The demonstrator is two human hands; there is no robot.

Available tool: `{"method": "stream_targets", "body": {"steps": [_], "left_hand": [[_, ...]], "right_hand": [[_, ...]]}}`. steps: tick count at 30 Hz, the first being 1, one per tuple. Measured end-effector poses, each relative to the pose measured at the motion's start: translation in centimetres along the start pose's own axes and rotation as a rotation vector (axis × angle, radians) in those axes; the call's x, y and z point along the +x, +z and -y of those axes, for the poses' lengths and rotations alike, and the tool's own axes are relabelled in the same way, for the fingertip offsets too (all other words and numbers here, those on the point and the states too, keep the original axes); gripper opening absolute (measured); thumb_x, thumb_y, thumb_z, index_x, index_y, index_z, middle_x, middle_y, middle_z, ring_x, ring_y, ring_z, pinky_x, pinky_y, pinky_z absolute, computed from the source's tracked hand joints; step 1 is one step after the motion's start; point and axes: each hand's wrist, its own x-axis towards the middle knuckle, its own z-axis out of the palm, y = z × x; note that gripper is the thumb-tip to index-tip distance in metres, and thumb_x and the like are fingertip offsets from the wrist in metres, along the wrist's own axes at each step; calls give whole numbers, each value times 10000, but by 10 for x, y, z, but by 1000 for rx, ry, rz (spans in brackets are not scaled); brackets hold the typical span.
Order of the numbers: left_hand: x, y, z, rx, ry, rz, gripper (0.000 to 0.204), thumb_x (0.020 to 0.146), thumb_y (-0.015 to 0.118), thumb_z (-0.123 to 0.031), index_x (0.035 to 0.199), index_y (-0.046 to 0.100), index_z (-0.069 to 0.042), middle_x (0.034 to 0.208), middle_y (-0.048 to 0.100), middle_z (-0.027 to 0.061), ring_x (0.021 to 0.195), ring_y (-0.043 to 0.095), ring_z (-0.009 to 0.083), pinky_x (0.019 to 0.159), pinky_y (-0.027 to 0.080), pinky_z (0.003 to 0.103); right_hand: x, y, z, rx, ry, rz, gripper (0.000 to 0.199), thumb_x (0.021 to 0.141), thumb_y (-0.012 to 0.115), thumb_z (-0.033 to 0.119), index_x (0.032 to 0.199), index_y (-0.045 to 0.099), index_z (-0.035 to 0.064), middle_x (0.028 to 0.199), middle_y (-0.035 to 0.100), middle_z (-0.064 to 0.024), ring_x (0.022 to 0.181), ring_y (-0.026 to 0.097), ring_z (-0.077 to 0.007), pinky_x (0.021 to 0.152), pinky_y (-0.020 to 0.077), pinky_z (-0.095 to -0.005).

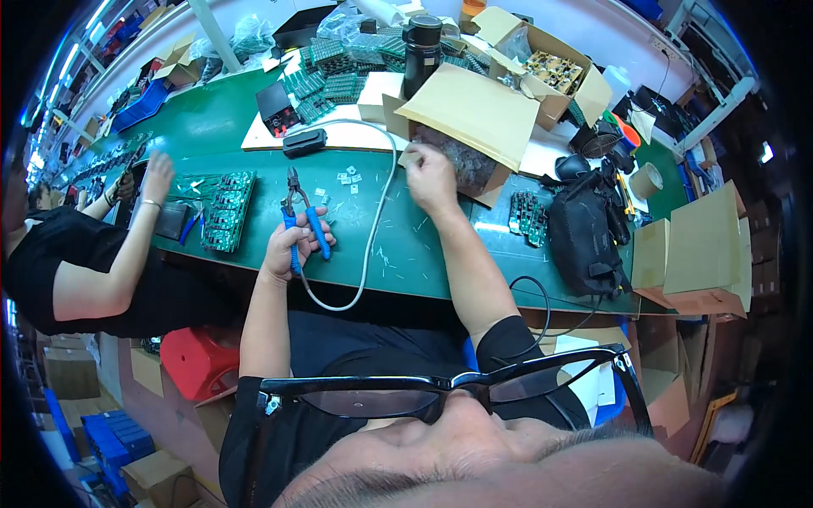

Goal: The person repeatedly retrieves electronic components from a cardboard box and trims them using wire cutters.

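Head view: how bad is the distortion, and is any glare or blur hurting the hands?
Head view: strong fisheye, the green table edge bows and the corners go black. Lighting is even, with mild sheen on the table. The left hand on the blue-handled cutters is sharp; the right hand at the cardboard box is slightly soft.

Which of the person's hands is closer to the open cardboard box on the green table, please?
Right. The right hand reaches the mouth of the cardboard box; the left hand, holding blue-handled cutters, stays well short of it.

Matt cardboard box [474,110], blue plastic-handled metal cutters [303,216].
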Motion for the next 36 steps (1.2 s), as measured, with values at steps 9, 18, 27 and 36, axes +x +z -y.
{"method": "stream_targets", "body": {"steps": [9,18,27,36], "left_hand": [[-1,1,-5,13,11,3,653,888,568,-100,1488,452,131,1155,672,188,1044,707,326,1048,551,493],[-3,7,0,5,19,-4,645,892,557,-80,1490,444,134,1150,674,189,1037,711,323,1049,553,491],[-2,10,-2,3,30,-7,611,897,569,-82,1469,483,114,1130,678,169,1034,722,311,1021,567,458],[1,12,-2,31,44,-11,610,901,559,-83,1470,476,121,1138,676,178,1042,713,316,1028,555,466]], "right_hand": [[18,5,-43,-526,-149,44,271,991,628,179,1195,759,59,1260,720,-179,1180,670,-407,1025,534,-476],[14,14,-59,-559,-151,-54,286,971,631,162,1214,762,85,1229,732,-151,1153,664,-407,1030,528,-497],[15,13,-49,-619,-152,-25,269,964,645,185,1182,764,83,1248,719,-139,1221,620,-387,1059,506,-507],[14,17,-58,-556,-130,-14,272,958,678,247,1133,765,57,1198,714,-168,1102,680,-397,988,538,-510]]}}
